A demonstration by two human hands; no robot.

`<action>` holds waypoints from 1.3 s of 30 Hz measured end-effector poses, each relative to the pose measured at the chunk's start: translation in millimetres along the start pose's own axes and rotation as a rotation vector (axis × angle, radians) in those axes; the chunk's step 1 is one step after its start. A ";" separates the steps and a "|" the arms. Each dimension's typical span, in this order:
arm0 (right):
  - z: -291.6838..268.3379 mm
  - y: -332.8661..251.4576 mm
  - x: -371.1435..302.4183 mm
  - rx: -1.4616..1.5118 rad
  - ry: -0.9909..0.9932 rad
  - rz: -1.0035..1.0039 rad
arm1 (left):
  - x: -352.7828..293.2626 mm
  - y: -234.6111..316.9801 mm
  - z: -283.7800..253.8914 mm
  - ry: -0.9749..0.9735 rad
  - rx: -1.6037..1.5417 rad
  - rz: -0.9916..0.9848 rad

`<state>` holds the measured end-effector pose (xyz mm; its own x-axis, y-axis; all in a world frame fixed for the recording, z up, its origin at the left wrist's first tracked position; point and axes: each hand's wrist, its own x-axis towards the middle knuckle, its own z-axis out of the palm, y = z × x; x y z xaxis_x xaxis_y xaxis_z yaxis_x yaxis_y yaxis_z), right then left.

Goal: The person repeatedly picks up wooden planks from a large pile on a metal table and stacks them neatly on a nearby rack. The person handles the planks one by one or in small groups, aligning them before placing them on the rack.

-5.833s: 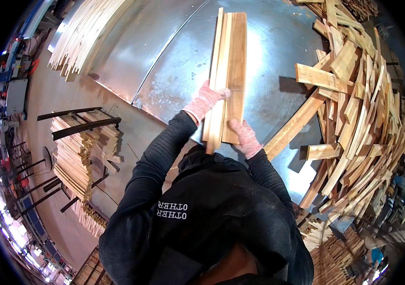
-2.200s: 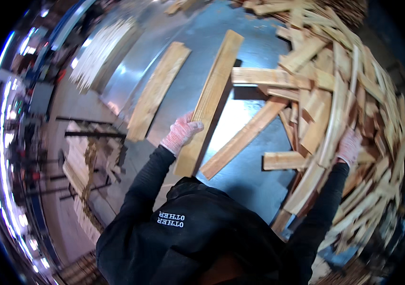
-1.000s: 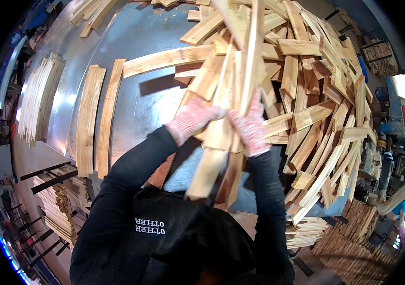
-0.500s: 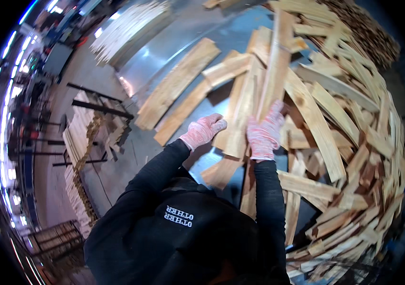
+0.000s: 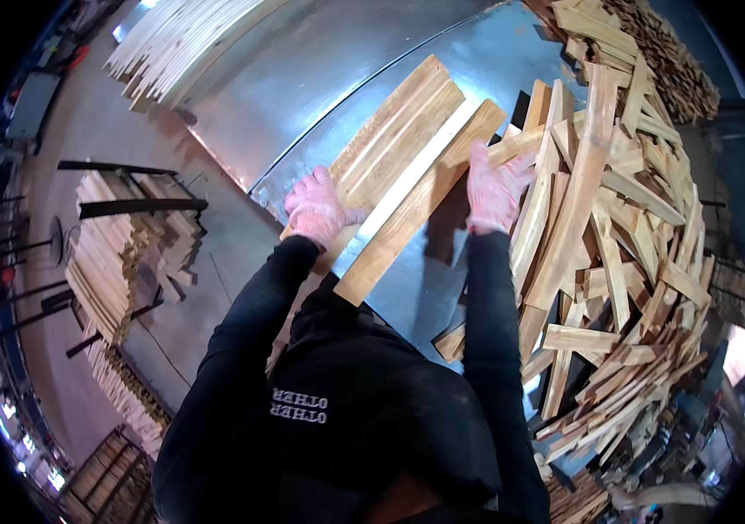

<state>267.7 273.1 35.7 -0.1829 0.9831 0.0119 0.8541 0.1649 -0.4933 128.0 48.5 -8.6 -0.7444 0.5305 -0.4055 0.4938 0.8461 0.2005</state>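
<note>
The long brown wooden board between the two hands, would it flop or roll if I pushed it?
The long brown wooden board probably won't flop: it looks straight and thick. Its flat faces should stop it rolling. It might slide, since the grey metal table looks smooth and shiny.

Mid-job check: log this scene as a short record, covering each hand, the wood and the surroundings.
Left hand: gloved, against flat wood; one board or several, unclear
Right hand: gloved, fingers spread, near the narrow board; contact unclear
Narrow board: slanted between the hands, alongside the flat wood
Loose pile: jumbled boards, right side
Surface: metal table
Upper left: pale strips, stacked neatly
Lower left: stacked wood beside black bars
</note>
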 end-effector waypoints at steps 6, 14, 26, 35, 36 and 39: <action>64.7 -8.4 39.4 -0.222 0.002 0.260 | -11.3 -6.2 17.3 -0.211 -0.245 0.145; -27.5 12.6 -71.5 1.903 -0.735 0.210 | 47.6 -57.0 -25.9 -0.038 -0.419 0.290; 87.6 -53.1 -160.9 0.168 -0.806 -0.438 | 35.4 -46.1 -39.3 -0.070 -0.662 0.082; 35.2 67.6 -61.5 -0.264 -0.399 -0.177 | 26.0 -2.7 -23.2 0.008 -0.360 -0.026; 28.6 71.7 -53.6 -0.237 -0.461 -0.180 | 28.4 -7.5 -27.8 0.011 -0.323 -0.031; 34.0 55.9 -50.6 0.002 -0.580 -0.085 | 32.2 -31.2 -34.6 0.055 -0.196 0.017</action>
<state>308.2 229.9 -22.1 -0.4877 0.7618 -0.4264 0.8242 0.2406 -0.5127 73.0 41.0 2.9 -0.7630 0.5419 -0.3523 0.4135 0.8282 0.3783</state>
